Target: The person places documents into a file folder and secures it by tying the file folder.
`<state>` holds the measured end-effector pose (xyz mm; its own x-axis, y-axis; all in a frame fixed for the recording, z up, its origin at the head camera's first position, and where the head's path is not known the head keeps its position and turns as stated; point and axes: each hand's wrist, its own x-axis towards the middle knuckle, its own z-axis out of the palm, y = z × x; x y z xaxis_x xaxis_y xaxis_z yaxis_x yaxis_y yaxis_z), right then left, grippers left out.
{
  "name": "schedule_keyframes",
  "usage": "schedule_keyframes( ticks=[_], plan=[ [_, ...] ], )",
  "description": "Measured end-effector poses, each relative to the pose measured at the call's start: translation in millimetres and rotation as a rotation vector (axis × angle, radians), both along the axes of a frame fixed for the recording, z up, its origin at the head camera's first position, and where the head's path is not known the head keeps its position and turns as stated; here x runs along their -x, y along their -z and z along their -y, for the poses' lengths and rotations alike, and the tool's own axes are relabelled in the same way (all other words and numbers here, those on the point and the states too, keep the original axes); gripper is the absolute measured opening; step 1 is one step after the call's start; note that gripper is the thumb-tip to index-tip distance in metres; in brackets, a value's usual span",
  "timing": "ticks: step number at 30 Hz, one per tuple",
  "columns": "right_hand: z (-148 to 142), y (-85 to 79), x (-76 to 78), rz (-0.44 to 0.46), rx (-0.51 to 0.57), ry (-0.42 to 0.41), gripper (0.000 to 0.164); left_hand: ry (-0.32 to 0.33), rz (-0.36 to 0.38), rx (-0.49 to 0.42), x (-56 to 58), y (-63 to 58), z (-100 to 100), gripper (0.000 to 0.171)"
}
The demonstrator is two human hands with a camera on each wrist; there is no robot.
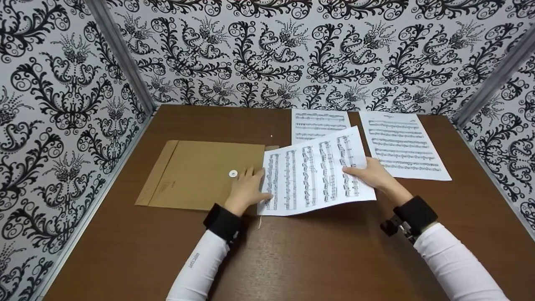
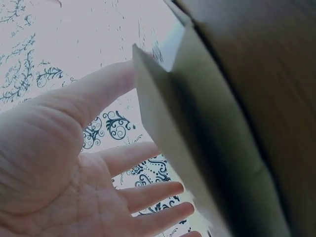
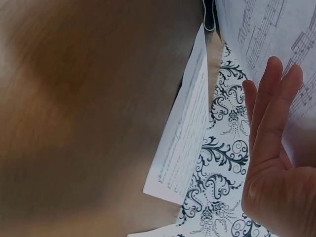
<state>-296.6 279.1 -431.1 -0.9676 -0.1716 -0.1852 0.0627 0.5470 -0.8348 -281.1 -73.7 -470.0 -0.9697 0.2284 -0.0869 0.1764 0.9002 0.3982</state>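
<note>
Brn tbl (image 1: 292,259) w/ tan env. (image 1: 205,177) on L, music sht (image 1: 319,125) & 2nd sht (image 1: 403,146) near back R.

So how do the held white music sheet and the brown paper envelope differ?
The white printed music sheet is covered in black staves; the brown paper envelope is mostly plain, with a round white button. The sheet slants up to the right hand; the envelope lies on the table. Both look rectangular.

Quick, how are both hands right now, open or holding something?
Left hand: open, fingers touching the tan rectangular paper envelope.
Right hand: holding the white rectangular paper sheet printed with music.
</note>
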Motion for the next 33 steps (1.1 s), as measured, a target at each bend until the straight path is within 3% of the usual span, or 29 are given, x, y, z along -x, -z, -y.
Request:
schedule_keyframes(
  ticks=[6,13,23,29,33],
  plan=[
    [3.2,7.3,-0.9,0.005,0.065,0.015,0.051,-0.079,-0.012,0.008,-2.4,-1.7,0.9,0.099],
    [6.4,13.1,-1.9,0.009,0.129,0.020,0.051,-0.125,-0.044,0.012,-1.9,-0.6,1.6,0.093],
    [8.7,22.3,-4.4,0.048,0.154,0.061,0.052,-0.125,-0.095,0.053,-1.4,-0.8,1.9,0.057],
    [11.0,24.3,-6.2,0.081,0.145,0.074,0.051,-0.113,-0.139,0.022,-4.2,-2.7,2.0,0.029],
    [10.7,24.0,-6.5,0.095,0.177,0.078,0.052,-0.119,-0.162,-0.011,-5.5,-4.7,1.1,0.025]
  ],
)
